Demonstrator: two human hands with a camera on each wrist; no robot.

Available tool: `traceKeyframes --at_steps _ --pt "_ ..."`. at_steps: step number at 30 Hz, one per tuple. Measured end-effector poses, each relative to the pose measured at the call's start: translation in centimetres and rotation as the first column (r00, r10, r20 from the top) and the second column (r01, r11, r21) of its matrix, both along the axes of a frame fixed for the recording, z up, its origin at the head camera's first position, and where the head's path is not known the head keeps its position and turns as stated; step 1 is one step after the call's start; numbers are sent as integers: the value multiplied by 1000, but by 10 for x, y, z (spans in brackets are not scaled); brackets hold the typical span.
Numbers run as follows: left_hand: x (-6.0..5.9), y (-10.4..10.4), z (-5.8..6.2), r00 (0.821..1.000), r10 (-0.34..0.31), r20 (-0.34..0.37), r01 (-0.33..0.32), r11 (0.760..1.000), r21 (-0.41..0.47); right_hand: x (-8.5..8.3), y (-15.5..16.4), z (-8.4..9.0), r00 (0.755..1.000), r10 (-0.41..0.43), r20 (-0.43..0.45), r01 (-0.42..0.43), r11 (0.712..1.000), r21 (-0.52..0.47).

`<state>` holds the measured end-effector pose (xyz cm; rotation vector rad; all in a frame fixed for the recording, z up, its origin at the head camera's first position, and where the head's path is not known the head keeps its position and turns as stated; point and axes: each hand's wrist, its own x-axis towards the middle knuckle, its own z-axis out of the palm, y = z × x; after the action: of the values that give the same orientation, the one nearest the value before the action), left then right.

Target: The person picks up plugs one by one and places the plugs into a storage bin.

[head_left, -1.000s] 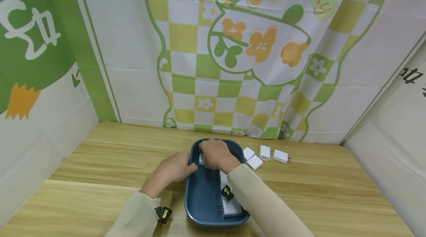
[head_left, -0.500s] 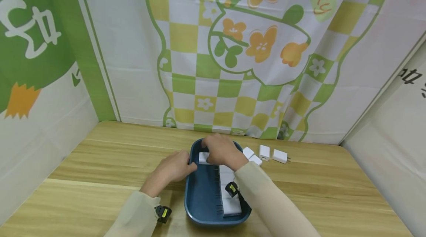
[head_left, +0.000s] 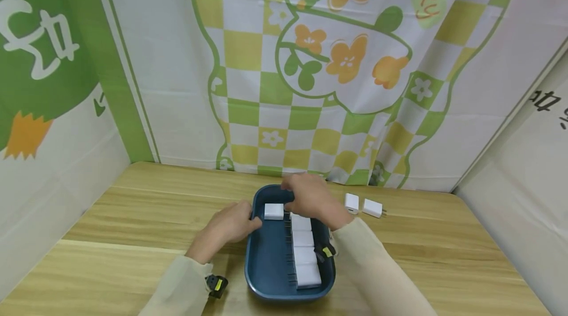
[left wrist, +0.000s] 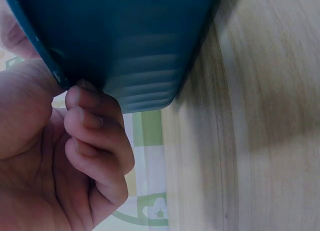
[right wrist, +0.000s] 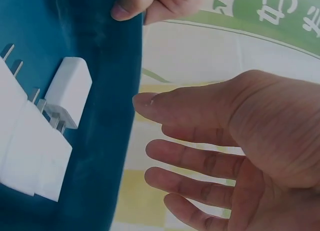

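Note:
A dark blue plastic bin (head_left: 268,266) stands on the table in the head view. My left hand (head_left: 232,222) grips its left rim, thumb inside and curled fingers (left wrist: 102,136) outside. Above the bin's far right part is my right hand (head_left: 312,197), which holds nothing; in the right wrist view its fingers (right wrist: 192,158) are extended and apart beside the rim. One white charger plug (head_left: 274,211) lies alone in the bin's far left part. Several more white charger plugs (head_left: 304,239) form a row along the right side, prongs pointing left.
Two white charger plugs, one (head_left: 352,203) and another (head_left: 372,208), lie on the wooden table (head_left: 443,257) right of the bin. My right forearm hides the table close to them. A patterned curtain (head_left: 248,84) hangs behind the table.
My right hand has come away from the lone charger plug and moved right and slightly up, uncovering it and more of the row. The left hand stays on the rim.

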<state>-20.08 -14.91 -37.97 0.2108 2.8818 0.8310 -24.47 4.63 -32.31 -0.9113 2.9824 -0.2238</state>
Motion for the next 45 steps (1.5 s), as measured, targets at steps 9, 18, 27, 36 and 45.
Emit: traceKeyframes --at_steps 9,18,27,36,45 --pt "1 1 0 1000 9 -21 -9 1000 -5 8 26 5 998 -59 -2 59 994 -94" --pt "2 1 -1 1000 11 -12 -11 1000 13 14 55 -3 992 -117 -45 108 978 -178" --pt "2 1 -2 1000 16 -17 -16 1000 15 15 85 -14 983 -174 -67 153 957 -246" --pt "2 1 -2 1000 18 -25 -17 1000 3 13 109 -26 977 -207 -55 185 945 -269" --pt "2 2 -2 1000 19 -22 -19 1000 10 8 117 -38 977 -211 9 208 955 -213"
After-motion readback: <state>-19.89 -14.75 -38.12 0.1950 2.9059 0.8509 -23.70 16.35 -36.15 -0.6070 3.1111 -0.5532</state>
